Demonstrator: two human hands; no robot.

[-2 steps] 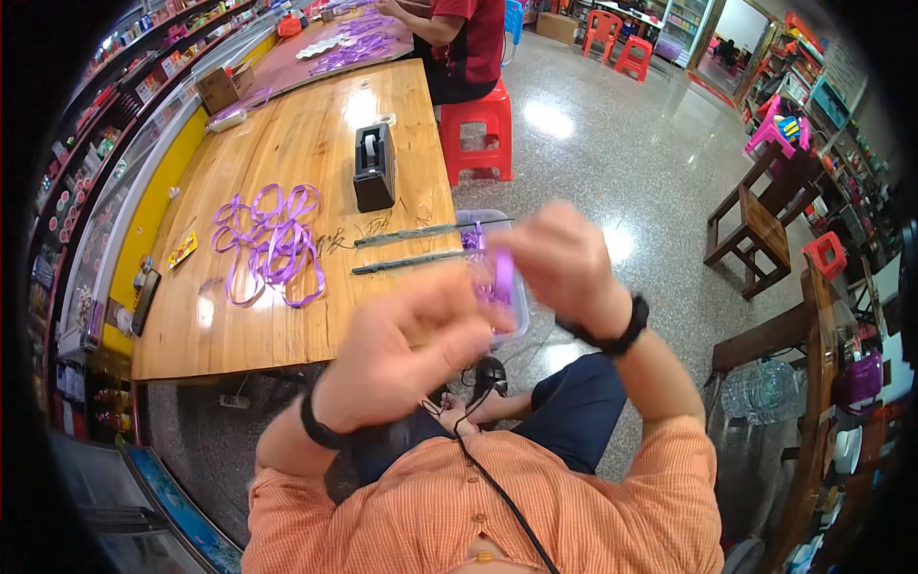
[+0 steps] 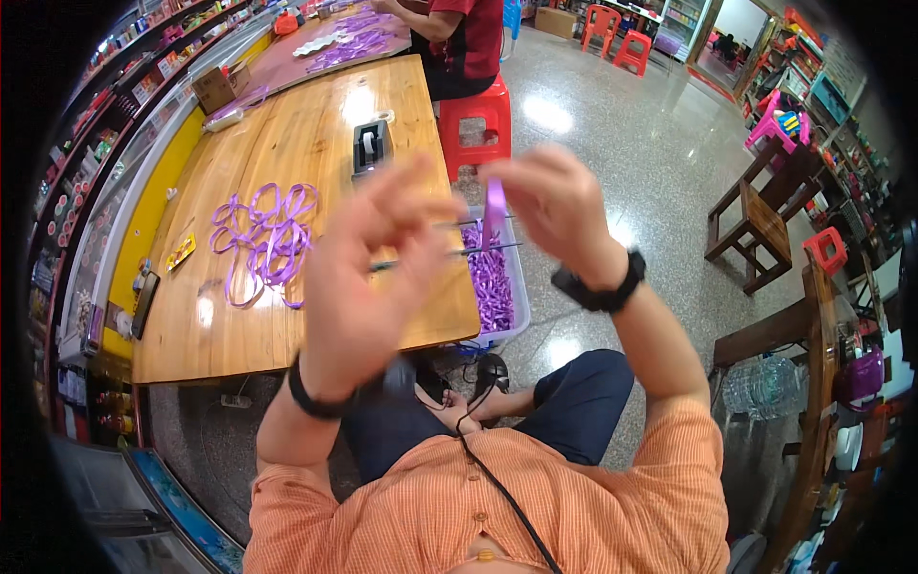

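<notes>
My right hand (image 2: 555,210) is raised over the table's right edge, its fingers closed on a strip of purple ribbon (image 2: 493,215) that hangs down from them. My left hand (image 2: 368,263), smeared by motion, is over the near right part of the table with thumb and fingers apart; I see nothing in it. Below the ribbon stands a clear plastic bin (image 2: 519,301) with many short purple ribbon pieces (image 2: 492,292). Two thin dark rods stick out past the table edge above the bin, partly hidden by my left hand. A tangle of purple ribbon (image 2: 268,234) lies left of my left hand.
A black tape dispenser (image 2: 370,148) stands on the wooden table (image 2: 191,325). Beyond it, a person in a red top (image 2: 473,38) sits on a red stool (image 2: 475,124) at a second table with more purple ribbon (image 2: 359,43). A wooden chair (image 2: 765,220) stands at right.
Both hands have moved up and farther away; my left hand has turned upright and come away from the ribbon, which my right hand has lifted. The bin's contents show more now.
</notes>
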